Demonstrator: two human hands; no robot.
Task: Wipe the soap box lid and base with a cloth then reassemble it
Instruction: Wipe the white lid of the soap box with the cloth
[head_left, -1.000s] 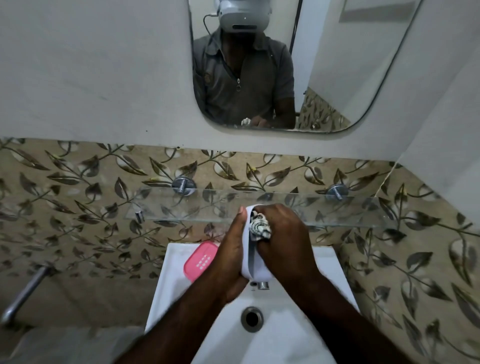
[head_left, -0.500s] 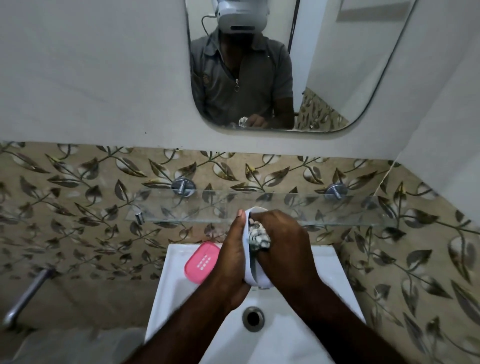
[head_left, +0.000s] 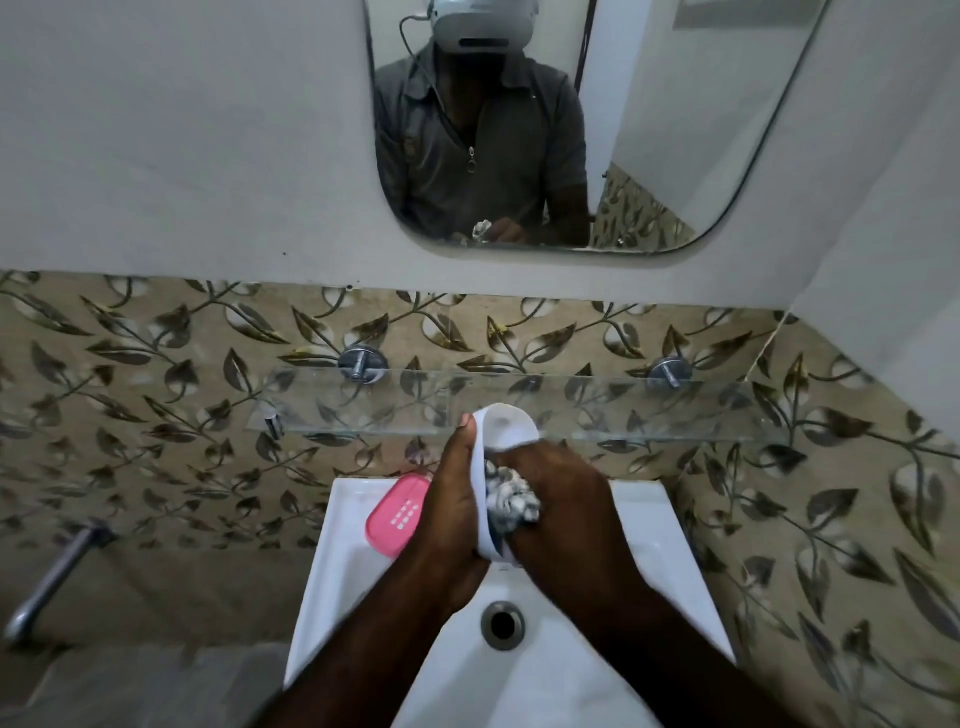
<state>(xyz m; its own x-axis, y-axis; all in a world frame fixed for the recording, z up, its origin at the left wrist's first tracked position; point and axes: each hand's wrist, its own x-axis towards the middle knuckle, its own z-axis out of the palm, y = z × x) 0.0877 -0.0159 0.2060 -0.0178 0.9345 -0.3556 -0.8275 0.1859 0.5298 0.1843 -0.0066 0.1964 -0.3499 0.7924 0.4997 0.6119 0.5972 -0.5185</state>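
Head camera view: the white soap box half (head_left: 506, 426) is being gripped on edge by the left hand (head_left: 452, 519). The thumb is being laid along its left rim, and the palm is being wrapped round its side. The other fingers of that hand are being hidden behind the piece. Whether this half is the lid or the base cannot be told.

Into the hollow of the held half, just right of that grip, a bunched patterned cloth (head_left: 511, 493) is being pressed by the right hand (head_left: 566, 499), whose fingers are being curled tightly round the cloth.

Just left of the left hand's grip, the pink soap box half (head_left: 397, 514) is lying flat on the back left corner of the white sink (head_left: 670, 545). Its right end is being covered by the left hand. The two halves are being kept apart.

Nearer than both grips, the drain (head_left: 502, 625) is showing between the forearms. Beyond the grips, the glass shelf (head_left: 623, 410) is being overlapped by the top of the white half. Well to the left, a metal tap (head_left: 49, 582) is projecting from the leaf-patterned tiles (head_left: 156, 415).
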